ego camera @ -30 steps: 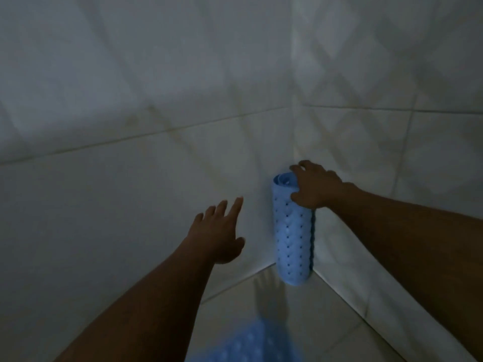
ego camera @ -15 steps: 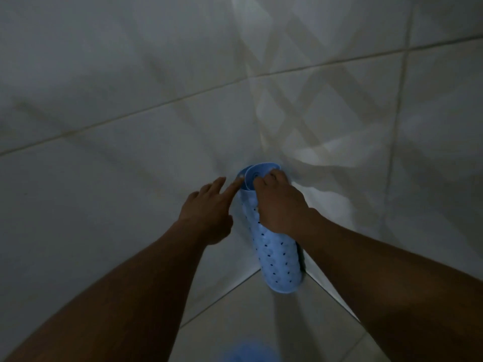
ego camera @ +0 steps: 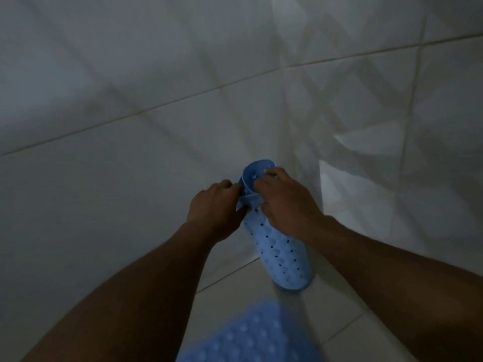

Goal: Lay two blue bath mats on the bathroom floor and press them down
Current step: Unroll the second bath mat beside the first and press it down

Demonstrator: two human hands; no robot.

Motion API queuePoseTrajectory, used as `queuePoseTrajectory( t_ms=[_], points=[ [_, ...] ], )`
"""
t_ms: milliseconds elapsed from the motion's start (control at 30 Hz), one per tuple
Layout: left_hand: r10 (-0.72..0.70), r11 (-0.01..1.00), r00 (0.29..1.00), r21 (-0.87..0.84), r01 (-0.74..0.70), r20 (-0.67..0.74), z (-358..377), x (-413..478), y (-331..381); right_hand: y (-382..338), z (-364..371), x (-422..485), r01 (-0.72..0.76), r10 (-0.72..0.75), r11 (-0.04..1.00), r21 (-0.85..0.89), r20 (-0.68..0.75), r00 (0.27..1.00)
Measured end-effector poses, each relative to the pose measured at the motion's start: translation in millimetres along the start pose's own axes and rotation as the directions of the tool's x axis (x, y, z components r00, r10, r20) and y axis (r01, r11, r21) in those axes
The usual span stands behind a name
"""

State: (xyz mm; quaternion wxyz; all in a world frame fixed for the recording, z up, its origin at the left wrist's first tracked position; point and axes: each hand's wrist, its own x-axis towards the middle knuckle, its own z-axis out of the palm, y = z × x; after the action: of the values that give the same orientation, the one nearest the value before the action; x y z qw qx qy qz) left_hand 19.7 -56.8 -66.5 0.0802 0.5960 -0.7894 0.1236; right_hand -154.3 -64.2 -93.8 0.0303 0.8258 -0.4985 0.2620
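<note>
Two blue bath mats show. The rolled mat (ego camera: 281,246) stands on end in the corner, foot on the floor tiles (ego camera: 337,309), leaning against the tiled walls (ego camera: 130,178). The left hand (ego camera: 214,205) pinches its loose top flap; the right hand (ego camera: 285,202) curls over the rim beside it. Perforated, with what look like suckers inside, it seems light, rubbery and floppy, likely to curl back, so the loose outer edge is the place to hold. The flat mat (ego camera: 251,340) lies near its foot, and with the walls close on both sides there is little room to unroll.
</note>
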Motion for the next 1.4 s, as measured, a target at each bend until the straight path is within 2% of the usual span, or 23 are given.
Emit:
queuePoseTrajectory(
  t_ms=[100,200,333,467,600,767,1000,1233,1333,1400],
  points=[
    [-0.096,0.995,0.995,-0.017,0.096,-0.014,-29.7,-26.4,-28.3,-32.5,-9.7,18.6,0.07,-0.069,0.994,0.083,-0.012,0.998],
    [-0.201,0.979,0.979,0.023,0.201,0.021,-58.3,-64.2,-71.5,-83.7,-11.9,42.1,0.154,-0.168,0.977,0.149,0.081,0.983],
    [-0.368,0.928,0.926,0.087,0.361,0.082,-84.6,-135.5,-125.1,-164.1,2.8,55.2,0.283,-0.339,0.92,0.271,0.191,0.921],
    [-0.452,0.89,0.88,0.14,0.434,0.145,-104.7,-196.2,-150.5,-225.1,8.8,39.5,0.359,-0.439,0.882,0.305,0.256,0.861],
    [-0.448,0.891,0.869,0.181,0.415,0.209,-107.1,-227.5,-153.4,-246.2,13.6,12.2,0.372,-0.463,0.877,0.304,0.329,0.823],
    [-0.422,0.906,0.866,0.166,0.39,0.268,-89.3,-276.6,-152.2,-268.0,15.9,-31.0,0.429,-0.464,0.885,0.181,0.428,0.776],
    [-0.448,0.894,0.879,0.062,0.445,0.163,-108.0,-376.2,-180.9,-362.1,-17.2,-56.4,0.533,-0.498,0.843,0.074,0.483,0.72],
    [-0.482,0.876,0.864,0.105,0.471,0.144,-106.0,-487.6,-232.5,-469.1,-1.3,-86.3,0.574,-0.505,0.815,0.08,0.584,0.635],
    [-0.491,0.871,0.859,0.063,0.487,0.145,-87.6,-506.2,-256.3,-493.3,17.9,-96.0,0.611,-0.502,0.792,0.008,0.577,0.644],
    [-0.473,0.878,0.869,-0.001,0.478,0.15,-73.3,-506.2,-265.2,-499.4,23.2,-99.9,0.604,-0.495,0.796,-0.03,0.541,0.68]
  ],
)
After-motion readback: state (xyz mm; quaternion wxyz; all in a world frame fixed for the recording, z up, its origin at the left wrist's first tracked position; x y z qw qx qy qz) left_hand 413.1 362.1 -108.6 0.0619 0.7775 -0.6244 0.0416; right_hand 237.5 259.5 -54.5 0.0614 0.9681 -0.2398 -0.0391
